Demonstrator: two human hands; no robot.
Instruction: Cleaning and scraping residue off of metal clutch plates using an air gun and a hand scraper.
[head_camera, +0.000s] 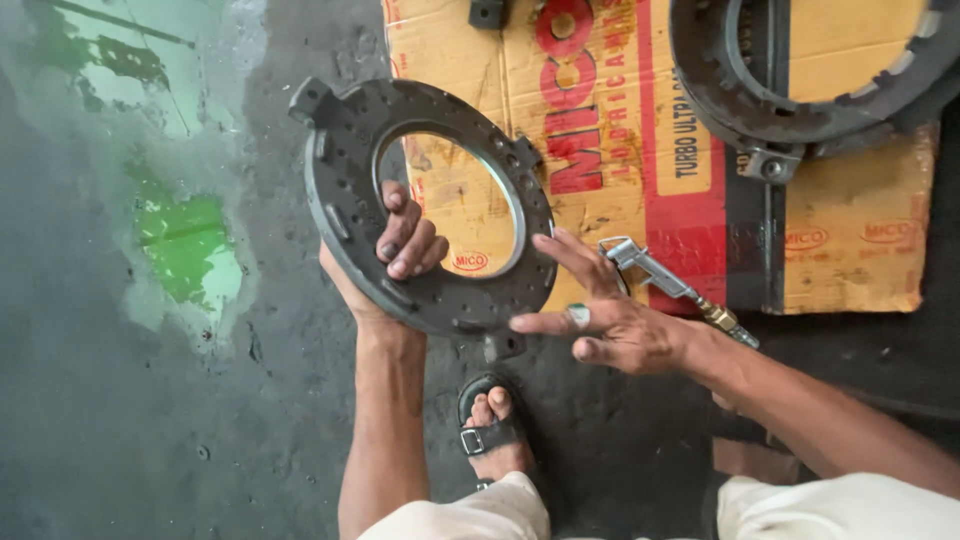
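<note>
My left hand (385, 262) grips a dark metal ring-shaped plate (345, 190) by its inner rim, fingers curled through the centre hole, holding it tilted above the floor. The plate has lugs on its edge and small holes around its face. My right hand (610, 315) is spread open, fingertips touching the plate's lower right edge; a ring sits on one finger. Just behind that hand a metal air blow gun (655, 275) with a brass fitting lies on the cardboard.
Flattened yellow and red cardboard (860, 230) lies on the dark oily concrete floor. A second, larger round metal housing (800, 90) rests on it at top right. A green wet patch (185, 250) stains the floor left. My sandalled foot (492, 430) is below.
</note>
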